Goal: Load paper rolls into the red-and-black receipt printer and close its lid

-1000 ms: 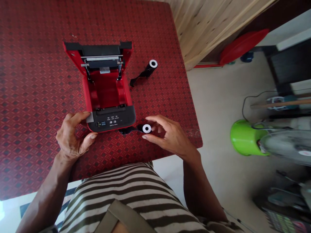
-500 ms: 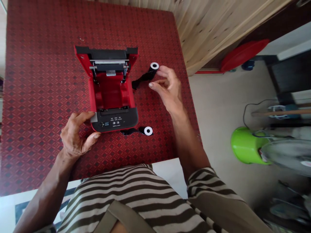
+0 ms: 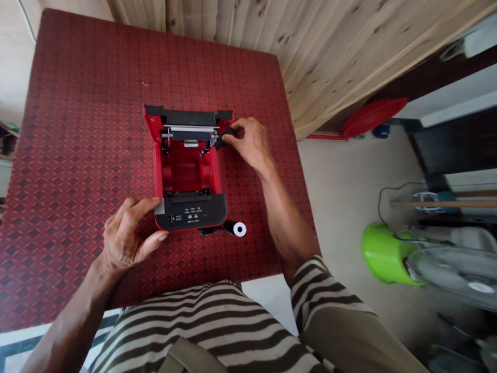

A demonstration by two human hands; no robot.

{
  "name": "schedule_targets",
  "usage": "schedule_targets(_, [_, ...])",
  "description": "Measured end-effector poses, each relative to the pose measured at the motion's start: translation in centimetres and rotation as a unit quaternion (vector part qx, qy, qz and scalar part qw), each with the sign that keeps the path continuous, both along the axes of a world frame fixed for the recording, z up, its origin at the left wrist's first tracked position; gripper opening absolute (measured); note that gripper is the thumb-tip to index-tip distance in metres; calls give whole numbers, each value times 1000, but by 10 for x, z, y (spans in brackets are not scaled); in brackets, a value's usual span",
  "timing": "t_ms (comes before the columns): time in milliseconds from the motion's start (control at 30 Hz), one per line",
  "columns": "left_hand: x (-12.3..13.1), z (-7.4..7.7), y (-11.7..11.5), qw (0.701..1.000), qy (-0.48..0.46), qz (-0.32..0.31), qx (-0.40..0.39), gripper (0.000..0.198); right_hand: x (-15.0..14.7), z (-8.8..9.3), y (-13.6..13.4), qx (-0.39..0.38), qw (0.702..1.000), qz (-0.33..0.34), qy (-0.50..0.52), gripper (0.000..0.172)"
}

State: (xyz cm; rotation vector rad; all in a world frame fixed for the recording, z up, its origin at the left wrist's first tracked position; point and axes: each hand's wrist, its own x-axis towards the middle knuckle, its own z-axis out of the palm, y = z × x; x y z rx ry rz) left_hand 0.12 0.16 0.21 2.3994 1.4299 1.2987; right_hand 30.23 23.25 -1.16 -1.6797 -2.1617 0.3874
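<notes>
Fingers of the right hand (image 3: pixel 252 142) pinch a black strip (image 3: pixel 222 141); left of them, the spread fingers of the left hand (image 3: pixel 125 235) touch an open red printer (image 3: pixel 189 171). A black roll (image 3: pixel 239 229) lies nearer the body than the right fingers.

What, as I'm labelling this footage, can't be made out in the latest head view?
Head view: black strip, partly hidden by the right hand.
Head view: panel lettering, too small to read.
Head view: fan, blurred and cut off by the right edge.
</notes>
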Motion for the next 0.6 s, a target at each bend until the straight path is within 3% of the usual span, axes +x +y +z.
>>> schedule_targets(233, [1, 2, -1, 1000, -14, -21, -13, 52, -22, 2, 2, 17, 1000, 9, -22, 8])
schedule_targets(367, [1, 3, -2, 1000, -6, -14, -14, 51, -15, 11, 4, 2, 999, 16, 29, 6])
schedule_targets(467, [2, 3, -2, 1000, -8, -12, -14, 51, 5, 33, -13, -2, 989, -7, 149, 18])
schedule_targets(600, [3, 3, -3, 1000, -14, -17, -10, 54, 30, 93, -73, 43, 943, 5, 331, 29])
